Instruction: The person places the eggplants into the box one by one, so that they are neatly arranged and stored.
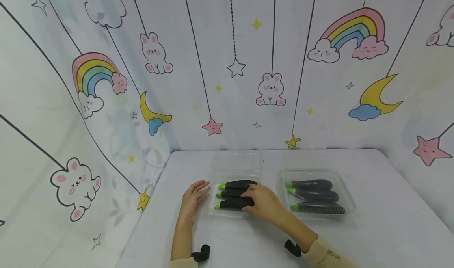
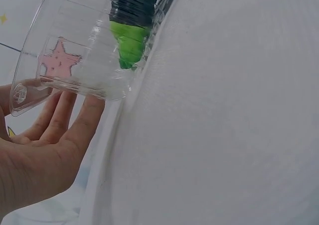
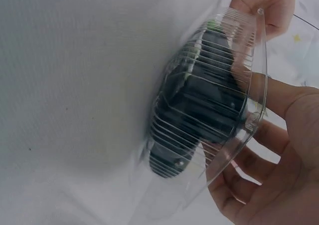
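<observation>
Three dark eggplants with bright green stems lie side by side in a clear hinged plastic box [image 1: 234,213], seen in the head view. My right hand [image 1: 264,203] reaches in from the right. Its thumb and fingers pinch the rounded end of the nearest eggplant [image 1: 228,203]; in the right wrist view the box's ribbed wall [image 3: 199,130] partly covers the fingers. At the box's left side is my left hand [image 1: 193,201], fingers loosely extended and fingertips right at the clear wall. A green stem [image 2: 130,43] shows through the plastic in the left wrist view.
A second clear box [image 1: 349,189] with three eggplants stands on the right, its front eggplant behind a ribbed wall. The first box's lid [image 1: 235,163] lies folded back. A white cloth table [image 1: 383,228] meets a wall curtain [image 1: 227,102] printed with rabbits, stars and rainbows.
</observation>
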A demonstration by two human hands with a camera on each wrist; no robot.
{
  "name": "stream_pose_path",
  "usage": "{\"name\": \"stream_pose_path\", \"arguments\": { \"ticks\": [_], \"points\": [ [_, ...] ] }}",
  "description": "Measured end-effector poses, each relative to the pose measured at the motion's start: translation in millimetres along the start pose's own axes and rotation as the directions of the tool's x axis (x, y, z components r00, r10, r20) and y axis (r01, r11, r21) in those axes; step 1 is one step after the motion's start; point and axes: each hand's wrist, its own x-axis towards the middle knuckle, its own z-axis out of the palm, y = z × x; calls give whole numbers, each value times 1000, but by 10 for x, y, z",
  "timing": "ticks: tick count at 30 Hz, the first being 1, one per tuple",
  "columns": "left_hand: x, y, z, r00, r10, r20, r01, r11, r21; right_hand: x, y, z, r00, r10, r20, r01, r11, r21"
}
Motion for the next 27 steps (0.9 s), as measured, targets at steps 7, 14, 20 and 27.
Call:
{"name": "stream_pose_path", "arguments": {
  "ticks": [7,14,20,27],
  "points": [
    [-10,11,24,1000,0,-15,0,1000,13,-10,26,-17,997,-73,-19,72,997,-18],
    [-13,11,29,1000,-1,-15,1,1000,7,-39,29,-8,999,-47,2,47,999,11],
    [-14,9,37,1000,-3,-13,3,1000,15,-39,58,7,1000,-20,-16,21,998,66],
    [-13,-12,7,1000,9,-9,-8,999,34,15,56,-34,992,93,-84,-70,969,239]
  ]
}}
